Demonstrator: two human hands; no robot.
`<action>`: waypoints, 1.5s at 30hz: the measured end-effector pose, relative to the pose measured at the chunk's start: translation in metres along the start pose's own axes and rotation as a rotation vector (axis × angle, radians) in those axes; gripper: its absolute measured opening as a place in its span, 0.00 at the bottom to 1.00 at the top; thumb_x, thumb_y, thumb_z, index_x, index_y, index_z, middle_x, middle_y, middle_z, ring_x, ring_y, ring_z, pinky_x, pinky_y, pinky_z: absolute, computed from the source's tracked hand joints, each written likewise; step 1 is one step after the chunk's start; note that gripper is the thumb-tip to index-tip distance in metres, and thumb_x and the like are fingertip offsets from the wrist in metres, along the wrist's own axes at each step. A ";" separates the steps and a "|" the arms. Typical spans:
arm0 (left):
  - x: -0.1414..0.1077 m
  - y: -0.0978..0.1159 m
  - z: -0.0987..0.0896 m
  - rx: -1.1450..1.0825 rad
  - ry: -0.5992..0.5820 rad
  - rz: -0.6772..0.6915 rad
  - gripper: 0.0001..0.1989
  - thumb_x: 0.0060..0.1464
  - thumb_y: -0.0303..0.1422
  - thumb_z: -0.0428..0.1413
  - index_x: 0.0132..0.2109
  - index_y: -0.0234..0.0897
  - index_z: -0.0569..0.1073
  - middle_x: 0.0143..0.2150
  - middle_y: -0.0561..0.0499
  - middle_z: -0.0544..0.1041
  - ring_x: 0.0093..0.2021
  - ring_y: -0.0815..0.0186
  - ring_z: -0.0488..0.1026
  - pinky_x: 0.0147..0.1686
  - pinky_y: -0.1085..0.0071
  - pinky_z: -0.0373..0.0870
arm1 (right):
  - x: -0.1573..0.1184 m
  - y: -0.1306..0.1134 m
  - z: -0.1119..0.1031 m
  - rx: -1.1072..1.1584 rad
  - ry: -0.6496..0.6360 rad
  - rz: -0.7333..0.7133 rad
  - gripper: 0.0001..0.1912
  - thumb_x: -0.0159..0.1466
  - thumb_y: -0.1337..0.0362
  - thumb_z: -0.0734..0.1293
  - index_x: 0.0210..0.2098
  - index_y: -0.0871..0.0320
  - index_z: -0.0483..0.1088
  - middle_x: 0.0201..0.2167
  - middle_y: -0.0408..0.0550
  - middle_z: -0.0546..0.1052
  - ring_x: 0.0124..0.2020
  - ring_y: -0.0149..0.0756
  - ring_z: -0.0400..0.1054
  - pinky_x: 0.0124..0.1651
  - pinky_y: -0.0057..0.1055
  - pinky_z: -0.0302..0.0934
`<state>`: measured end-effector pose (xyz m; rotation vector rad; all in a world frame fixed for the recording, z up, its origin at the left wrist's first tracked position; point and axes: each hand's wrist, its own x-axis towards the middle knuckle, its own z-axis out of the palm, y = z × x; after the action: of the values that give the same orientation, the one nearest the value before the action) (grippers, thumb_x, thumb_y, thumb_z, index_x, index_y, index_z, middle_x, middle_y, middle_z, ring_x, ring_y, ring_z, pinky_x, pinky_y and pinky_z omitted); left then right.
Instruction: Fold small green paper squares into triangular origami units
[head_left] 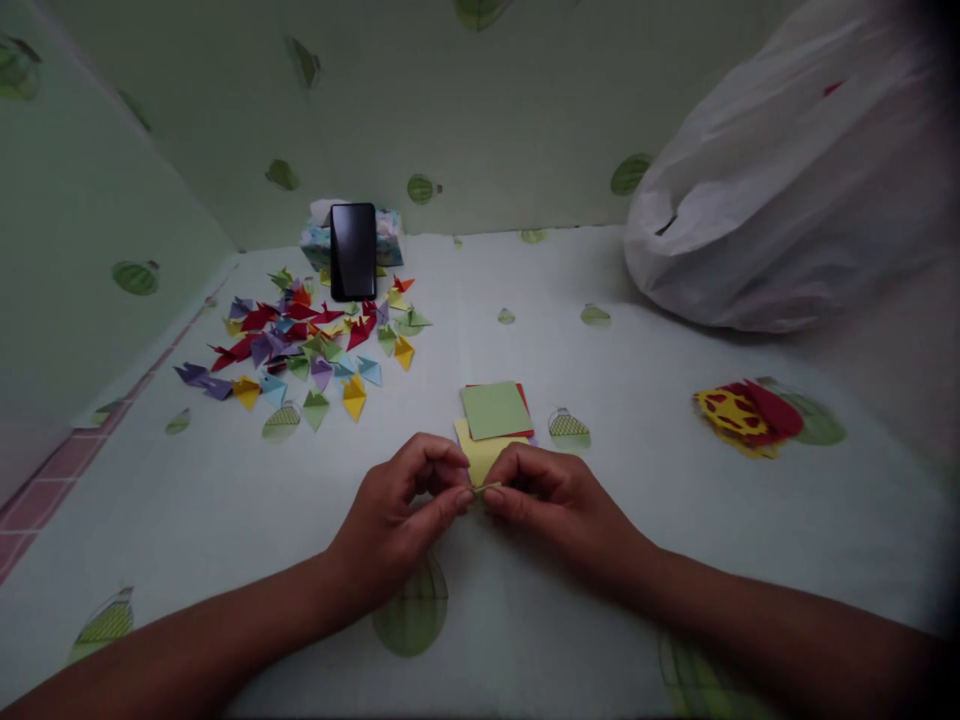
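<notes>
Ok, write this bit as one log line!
left hand: pinching small paper piece | right hand: pinching same piece | ahead: paper squares | far left: folded papers, phone

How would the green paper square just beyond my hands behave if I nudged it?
The green square looks thin, so it's probably light and easily bent. It lies flat, so it likely won't roll. Sitting askew over the yellow sheet with nothing on top, it may slide.

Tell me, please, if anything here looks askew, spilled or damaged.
Nothing looks spilled or damaged. Only the loose paper stack is askew: its green square does not line up with the red square and yellow square beneath.
</notes>
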<state>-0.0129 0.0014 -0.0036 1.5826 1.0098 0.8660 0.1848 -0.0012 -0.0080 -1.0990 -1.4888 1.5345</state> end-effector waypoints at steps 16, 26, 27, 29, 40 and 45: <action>0.007 0.006 -0.002 0.013 -0.048 -0.170 0.11 0.56 0.36 0.58 0.27 0.35 0.71 0.24 0.55 0.69 0.26 0.70 0.63 0.28 0.73 0.59 | 0.001 0.000 -0.001 0.058 0.008 0.037 0.17 0.67 0.54 0.62 0.27 0.58 0.68 0.22 0.43 0.73 0.26 0.30 0.66 0.32 0.29 0.59; 0.004 0.002 0.003 -0.177 0.048 -0.245 0.12 0.56 0.37 0.59 0.27 0.35 0.72 0.24 0.54 0.72 0.27 0.70 0.66 0.30 0.73 0.63 | 0.005 0.004 0.005 0.193 -0.051 0.056 0.12 0.61 0.58 0.70 0.27 0.59 0.69 0.23 0.41 0.72 0.24 0.28 0.65 0.30 0.27 0.59; 0.004 0.002 0.003 -0.184 0.031 -0.254 0.11 0.55 0.37 0.60 0.29 0.34 0.72 0.25 0.54 0.72 0.28 0.70 0.66 0.30 0.73 0.62 | 0.004 0.003 0.005 0.168 -0.052 0.051 0.11 0.61 0.59 0.69 0.26 0.59 0.69 0.22 0.41 0.72 0.24 0.27 0.64 0.29 0.27 0.58; 0.004 0.001 0.004 -0.213 -0.007 -0.278 0.10 0.54 0.36 0.61 0.32 0.34 0.73 0.28 0.53 0.73 0.30 0.70 0.67 0.32 0.73 0.63 | 0.003 0.001 0.004 0.126 -0.078 0.039 0.11 0.61 0.61 0.68 0.25 0.59 0.68 0.21 0.40 0.70 0.23 0.27 0.62 0.27 0.25 0.55; 0.002 0.000 0.010 -0.539 0.044 -0.462 0.17 0.50 0.43 0.63 0.29 0.35 0.68 0.20 0.59 0.60 0.21 0.74 0.52 0.22 0.76 0.47 | 0.005 0.005 0.003 0.161 -0.091 -0.022 0.13 0.61 0.55 0.70 0.31 0.59 0.68 0.22 0.40 0.71 0.24 0.28 0.67 0.30 0.27 0.60; 0.003 0.002 0.010 -0.584 -0.016 -0.501 0.16 0.49 0.41 0.64 0.30 0.34 0.70 0.21 0.58 0.63 0.21 0.75 0.54 0.21 0.77 0.47 | 0.004 0.005 0.004 0.214 -0.103 -0.013 0.16 0.60 0.52 0.71 0.29 0.58 0.66 0.23 0.40 0.72 0.24 0.28 0.67 0.29 0.27 0.61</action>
<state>-0.0022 0.0003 -0.0038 0.7954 0.9677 0.7050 0.1800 0.0008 -0.0134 -0.8955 -1.3582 1.7188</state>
